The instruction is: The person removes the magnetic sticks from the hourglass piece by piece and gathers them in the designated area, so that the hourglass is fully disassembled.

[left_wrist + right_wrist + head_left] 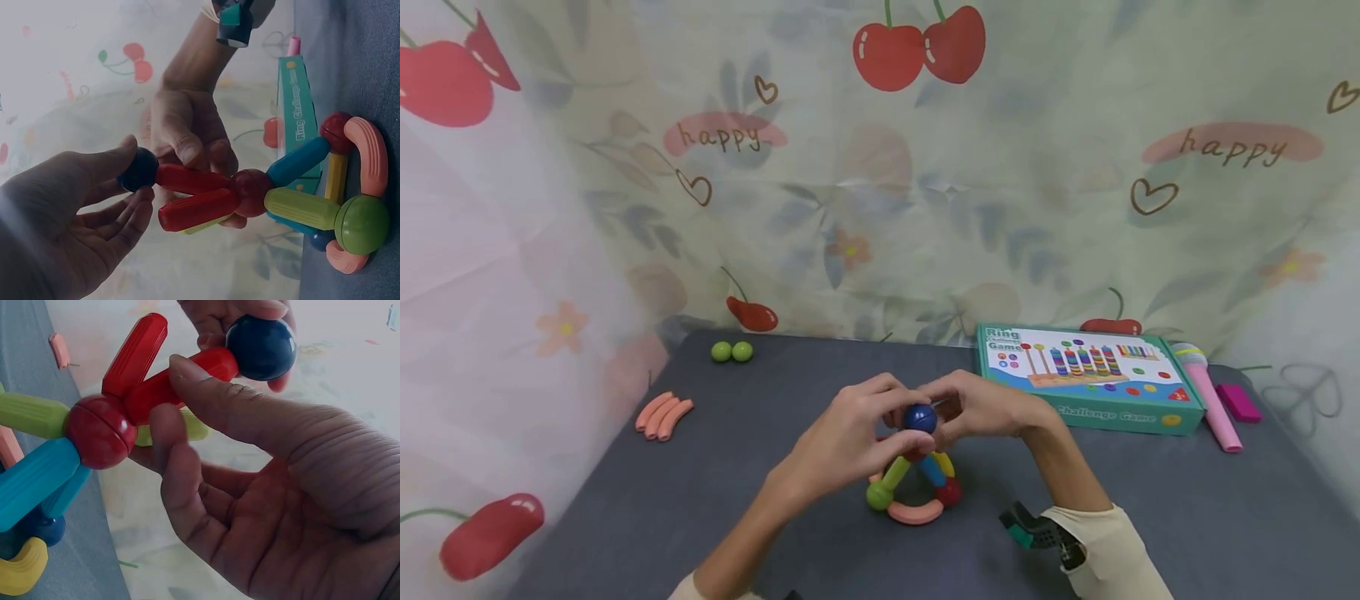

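Between thumb and fingers, my left hand (850,429) pinches a dark blue ball (139,170). My right hand (988,406) pinches a red rod (147,400) whose upper end meets the blue ball. The rod's lower end sits at a red ball (251,192) atop a standing ball-and-rod structure. A second red rod (199,209) and a lime rod tip (197,425) also stick up from that red ball. Lower down are a light green rod (301,209), a blue rod (299,161), a green ball (879,496) and a curved salmon piece (916,512).
Several curved salmon pieces (662,415) lie at the table's left, with two green balls (732,352) farther back. A green game box (1090,379) is at the back right, beside a pink toy microphone (1216,404) and a magenta block (1238,403). Printed fabric hangs behind.
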The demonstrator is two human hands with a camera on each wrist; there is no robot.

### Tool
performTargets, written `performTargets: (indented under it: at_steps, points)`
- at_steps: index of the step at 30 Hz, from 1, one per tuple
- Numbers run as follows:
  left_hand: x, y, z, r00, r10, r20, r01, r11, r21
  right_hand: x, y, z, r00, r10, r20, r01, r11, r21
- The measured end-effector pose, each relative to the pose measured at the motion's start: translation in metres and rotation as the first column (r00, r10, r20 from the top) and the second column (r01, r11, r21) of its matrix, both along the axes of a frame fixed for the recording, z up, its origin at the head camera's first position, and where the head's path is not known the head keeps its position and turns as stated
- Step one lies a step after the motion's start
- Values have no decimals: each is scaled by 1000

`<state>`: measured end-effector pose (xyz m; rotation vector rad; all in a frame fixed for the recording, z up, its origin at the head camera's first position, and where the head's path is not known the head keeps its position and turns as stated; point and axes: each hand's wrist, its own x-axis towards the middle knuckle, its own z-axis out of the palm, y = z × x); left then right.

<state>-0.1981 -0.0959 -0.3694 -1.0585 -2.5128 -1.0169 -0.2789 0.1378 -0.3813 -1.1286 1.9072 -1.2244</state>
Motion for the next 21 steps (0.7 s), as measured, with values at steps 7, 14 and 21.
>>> performTargets:
  at_steps: [7,14,21]
  points:
    - [-1,-2,1,999,-35,41,36,999,-9,0,0,0,998,6,-59,-6,1000,-3]
    - [-4,-3,0,992,-53,118,51,999,16,1,0,2,997,3,-74,-2,1000,17]
    - [-7,-10,3,974,-22,226,-21,983,183,1,-2,4,995,-2,-95,6,999,41]
